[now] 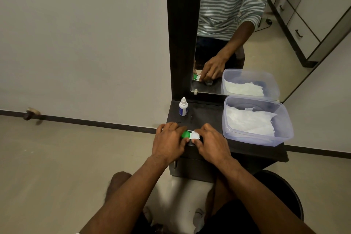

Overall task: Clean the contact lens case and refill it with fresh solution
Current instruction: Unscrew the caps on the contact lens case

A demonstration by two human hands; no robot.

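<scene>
Lens case point(190, 135) on shelf — between left hand point(169, 139), right hand point(212, 141), both touching.

The solution bottle point(183, 107) carries a blue label, seemingly printed, but too small to read.

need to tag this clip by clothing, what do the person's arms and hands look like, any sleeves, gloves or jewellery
Both forearms are bare up to the bottom edge of the picture, with no gloves on the left hand or the right hand. No ring, watch or bracelet shows on either. In the mirror the reflection shows a grey and white striped top with its sleeve pushed up above the elbow.
</scene>
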